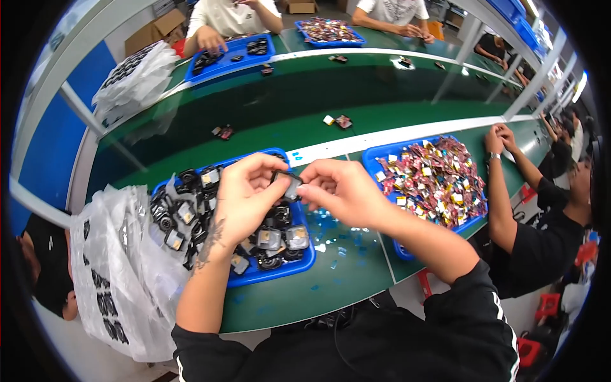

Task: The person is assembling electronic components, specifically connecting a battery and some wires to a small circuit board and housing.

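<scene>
Part: I see a small black square part with a grey face, held up between both my hands, above the far right corner of the near tray.
Left hand: my left hand has its thumb and fingers clamped on the part's left edge; the wrist rises over the tray.
Right hand: my right hand pinches the part's right side, fingertips together on it; I cannot tell how much of the part they cover.
Near tray: a blue tray under my hands, heaped with black parts like the one I hold, some showing grey or gold faces.
Bag: a clear plastic bag of more black parts, just left of the tray, hanging over the table edge.
Table: green mat with blue scraps scattered right of the tray.
Second tray: another blue tray to my right, piled with red and gold pieces.
Neighbour: a person in black on my right, with one hand at that tray's far corner.
Belt: a dark green belt beyond a white strip, with a few loose parts on it.
Far side: two people in white sit across the belt at more blue trays.
</scene>
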`<action>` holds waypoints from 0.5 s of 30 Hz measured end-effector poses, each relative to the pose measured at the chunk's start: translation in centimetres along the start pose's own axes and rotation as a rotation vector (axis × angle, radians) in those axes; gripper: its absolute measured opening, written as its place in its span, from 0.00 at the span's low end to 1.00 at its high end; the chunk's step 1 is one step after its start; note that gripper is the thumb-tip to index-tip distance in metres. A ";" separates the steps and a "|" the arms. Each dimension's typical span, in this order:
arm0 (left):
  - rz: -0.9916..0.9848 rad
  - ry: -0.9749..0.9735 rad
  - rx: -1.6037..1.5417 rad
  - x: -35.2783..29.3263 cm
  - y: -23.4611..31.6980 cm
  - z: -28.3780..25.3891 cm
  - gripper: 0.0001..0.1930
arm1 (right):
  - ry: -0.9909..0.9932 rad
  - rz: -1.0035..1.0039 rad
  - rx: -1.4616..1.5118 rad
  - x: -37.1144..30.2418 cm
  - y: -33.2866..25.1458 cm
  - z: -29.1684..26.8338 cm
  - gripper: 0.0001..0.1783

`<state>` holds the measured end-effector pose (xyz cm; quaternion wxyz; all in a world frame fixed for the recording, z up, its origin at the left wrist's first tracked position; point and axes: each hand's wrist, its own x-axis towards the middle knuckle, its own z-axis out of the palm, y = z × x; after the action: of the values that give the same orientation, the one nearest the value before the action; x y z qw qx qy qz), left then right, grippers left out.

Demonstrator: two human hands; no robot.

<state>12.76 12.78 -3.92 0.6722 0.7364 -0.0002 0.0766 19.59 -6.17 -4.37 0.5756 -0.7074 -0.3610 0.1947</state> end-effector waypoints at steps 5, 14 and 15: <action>0.030 -0.014 -0.362 -0.5 0.0 3.3 0.15 | 0.140 0.184 0.436 -2.1 -1.1 -0.6 0.11; -0.147 0.074 -0.609 -1.4 -0.8 4.9 0.13 | 0.316 0.004 -0.996 -5.7 2.8 -10.0 0.11; -0.159 0.077 -0.584 -1.5 -0.7 4.8 0.13 | 0.304 0.077 -1.223 -6.7 3.0 -10.8 0.11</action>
<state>11.90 7.89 -5.17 0.8590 0.5061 0.0610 0.0482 23.51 -18.63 -5.33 0.1042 -0.9408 -0.2955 -0.1289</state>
